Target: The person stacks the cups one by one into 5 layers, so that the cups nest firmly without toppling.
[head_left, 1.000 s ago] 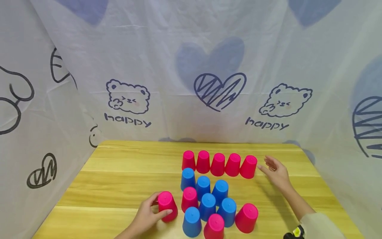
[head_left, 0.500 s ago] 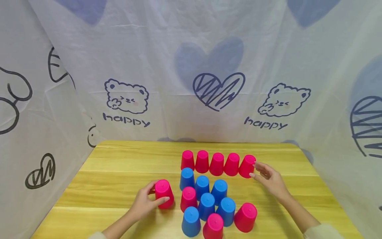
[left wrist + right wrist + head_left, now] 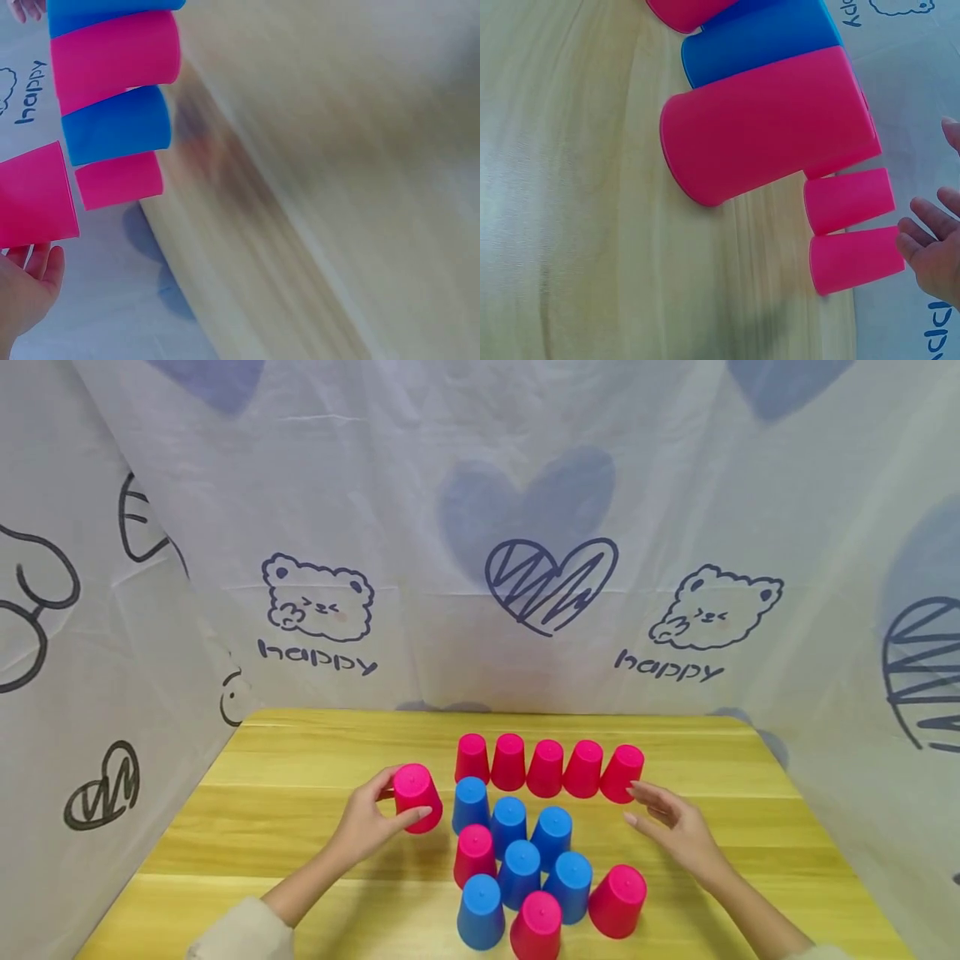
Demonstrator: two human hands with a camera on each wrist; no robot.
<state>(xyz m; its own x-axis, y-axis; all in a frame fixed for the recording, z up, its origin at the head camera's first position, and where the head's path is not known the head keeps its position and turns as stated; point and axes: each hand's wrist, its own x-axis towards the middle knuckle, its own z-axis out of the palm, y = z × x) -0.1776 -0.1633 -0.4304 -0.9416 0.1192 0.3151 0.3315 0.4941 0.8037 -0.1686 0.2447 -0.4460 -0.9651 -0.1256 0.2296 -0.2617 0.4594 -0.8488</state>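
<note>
Left of the five-cup pink row [image 3: 545,768], head view: held pink cup [image 3: 417,802], mouth down, pinched between thumb and fingers of the left hand [image 3: 367,820]. Beside the row's right end cup [image 3: 622,772]: right hand [image 3: 681,837], gripping nothing visible, thumb and fingers parted; contact not certain. Hands well apart. In front of the row: six blue cups [image 3: 519,870], three nearer pink cups [image 3: 617,902], mouth down. Probable hazards: held cup clipping the leftmost blue cup [image 3: 470,808], owing to the narrow gap; right fingertips skewing the row, owing to their closeness. Under the row: yellow wood-grain table [image 3: 300,760]. Behind it: white sheet [image 3: 427,652], printed with hearts, bears, "happy".

Left wrist view, off the row's end: held cup apparently raised; a slack pinch might drop it. Tabletop blurred.

Right wrist view, this side of the row: pale grain, some glare; beyond it, sheet.
</note>
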